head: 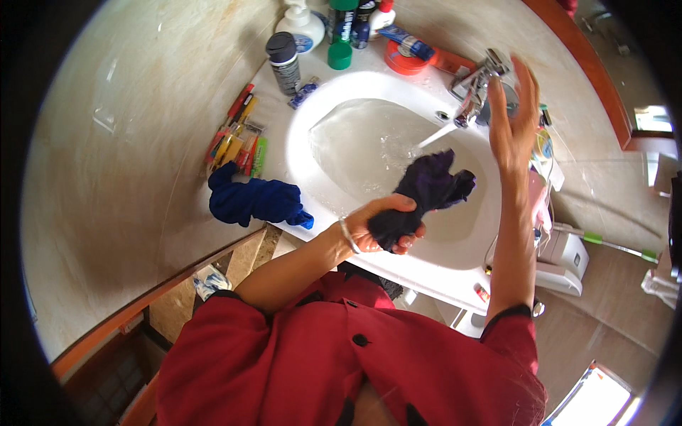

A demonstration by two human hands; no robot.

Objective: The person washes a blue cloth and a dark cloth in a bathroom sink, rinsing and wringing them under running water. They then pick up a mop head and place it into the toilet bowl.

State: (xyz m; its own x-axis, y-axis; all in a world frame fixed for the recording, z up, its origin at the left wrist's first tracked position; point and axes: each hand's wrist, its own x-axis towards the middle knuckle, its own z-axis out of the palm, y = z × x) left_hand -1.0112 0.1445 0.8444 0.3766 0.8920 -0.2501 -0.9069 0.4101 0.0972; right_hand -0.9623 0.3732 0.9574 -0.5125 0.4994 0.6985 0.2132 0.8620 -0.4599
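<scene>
My left hand [381, 221] grips a bunched dark purple cloth [429, 183] above the near side of a white washbasin [303, 144]. A stream of water runs from the chrome faucet [471, 101] into the basin, where rippling water [367, 144] has collected. Raised beside the faucet is my right hand [511, 117], fingers apart and nothing in it. It partly covers the faucet, and whether it touches the lever cannot be told. A twisted blue cloth [256, 202] lies on the basin's left rim.
Along the back rim stand a dark-capped bottle [285, 64], a white pump bottle [301, 26], a green-capped can [341, 32] and a red round container [405, 58] with a blue tube [407, 42] on it. Several small packets and tubes [240, 138] lie at the left, against the tiled wall [133, 133].
</scene>
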